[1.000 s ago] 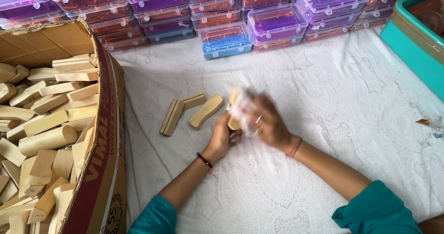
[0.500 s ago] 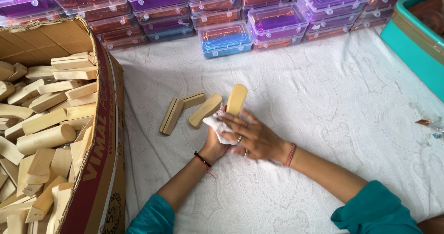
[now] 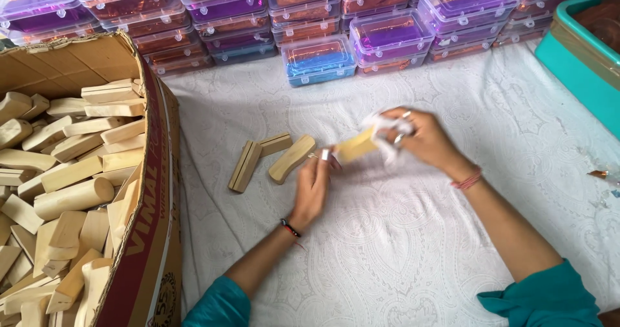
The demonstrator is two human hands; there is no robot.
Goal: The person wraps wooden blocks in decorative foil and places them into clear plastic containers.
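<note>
Left hand (image 3: 312, 188) pinches the near end of a pale wooden block (image 3: 355, 147), fingers closed on it, held just above the white cloth (image 3: 400, 236); right hand (image 3: 423, 140) closed around a crumpled white rag (image 3: 385, 130) pressed against the block's far end, so block sits between both hands; looks like a wipe in progress, can't tell how much of the surface is covered. Three wiped-looking blocks (image 3: 268, 159) lie on the cloth just left of the hands, touching or nearly so; my read: those are done. Cardboard box (image 3: 152, 191) at far left is heaped with similar blocks; so most of the lot is left. Stacked clear plastic boxes (image 3: 320, 59) along the back, lids shut; teal tub (image 3: 581, 62) at right.
</note>
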